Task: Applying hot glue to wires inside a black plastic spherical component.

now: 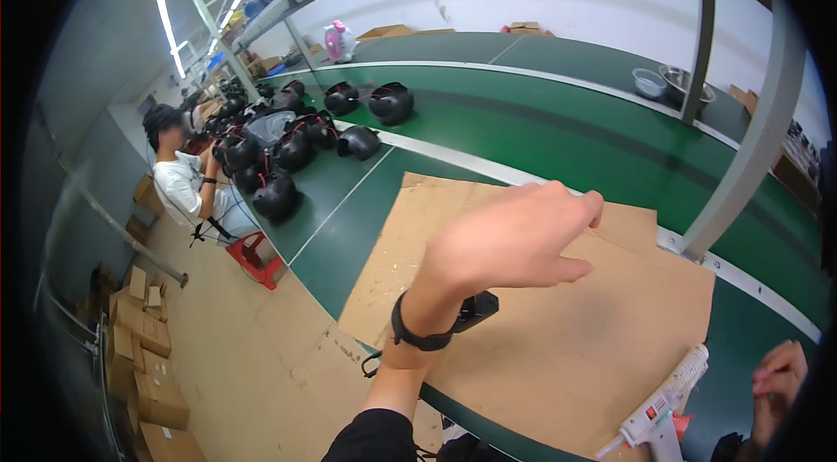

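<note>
My left hand (523,235) reaches over a flat brown cardboard sheet (567,357) on the green bench. Its thumb stands apart from the bent fingers, and nothing shows in it. A black strap (418,333) with a small black device (475,312) circles that wrist. At the right edge is my right hand (779,383), fingers curled in toward the thumb; whether anything is between them is hidden. Beside it, a white glue gun (658,410) lies on the cardboard's right corner, nozzle toward the lower edge.
Several round black shells (277,196) with red wires crowd the bench at the left, near a seated person (179,174) and a red stool (257,260). A grey metal post (745,131) rises at right. Cardboard boxes (161,392) line the floor. Bowls (649,83) sit on the far bench.
</note>
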Demonstrator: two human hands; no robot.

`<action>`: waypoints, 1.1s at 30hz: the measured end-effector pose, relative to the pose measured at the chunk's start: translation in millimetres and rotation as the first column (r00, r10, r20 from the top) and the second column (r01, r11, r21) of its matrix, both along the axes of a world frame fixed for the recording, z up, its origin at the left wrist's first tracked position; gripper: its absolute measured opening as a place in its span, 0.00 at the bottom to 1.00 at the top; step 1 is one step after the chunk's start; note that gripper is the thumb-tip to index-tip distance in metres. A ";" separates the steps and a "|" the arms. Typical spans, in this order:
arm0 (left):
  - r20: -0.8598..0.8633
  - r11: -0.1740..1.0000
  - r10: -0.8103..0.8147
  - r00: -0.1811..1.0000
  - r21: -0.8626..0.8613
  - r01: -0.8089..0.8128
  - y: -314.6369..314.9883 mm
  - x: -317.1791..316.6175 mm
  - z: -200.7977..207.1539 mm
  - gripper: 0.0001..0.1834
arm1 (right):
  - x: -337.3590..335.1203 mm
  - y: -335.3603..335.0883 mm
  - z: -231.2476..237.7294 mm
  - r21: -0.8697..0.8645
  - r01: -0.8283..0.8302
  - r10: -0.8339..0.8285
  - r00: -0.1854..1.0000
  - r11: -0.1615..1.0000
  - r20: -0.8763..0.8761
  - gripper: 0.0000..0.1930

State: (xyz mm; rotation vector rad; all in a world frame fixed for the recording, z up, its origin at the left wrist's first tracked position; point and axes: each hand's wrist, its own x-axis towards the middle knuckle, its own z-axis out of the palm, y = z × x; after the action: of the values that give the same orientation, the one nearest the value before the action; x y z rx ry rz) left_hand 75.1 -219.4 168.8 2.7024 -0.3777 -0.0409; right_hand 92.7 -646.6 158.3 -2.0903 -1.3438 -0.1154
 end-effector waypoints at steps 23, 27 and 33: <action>0.649 0.861 -0.380 0.659 -0.011 0.508 -94.8 22.0 -20.8 0.23 | -1.0 76.8 -43.2 0.790 0.176 0.806 -0.040 0.587 -0.590 0.47; 0.680 0.846 -0.393 0.619 0.004 0.533 -96.1 24.0 -22.3 0.22 | -1.0 79.4 -42.7 0.789 0.178 0.805 -0.036 0.588 -0.592 0.47; 0.742 0.793 -0.413 0.528 0.009 0.609 -92.5 31.7 -29.0 0.20 | -4.4 84.6 -37.8 0.756 0.196 0.774 -0.023 0.624 -0.633 0.48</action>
State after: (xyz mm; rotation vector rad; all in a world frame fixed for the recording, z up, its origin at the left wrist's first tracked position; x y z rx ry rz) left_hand 106.8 -311.8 139.8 2.1250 -1.3235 0.8679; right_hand 88.2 -562.0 120.6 -0.5664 -0.5637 0.8526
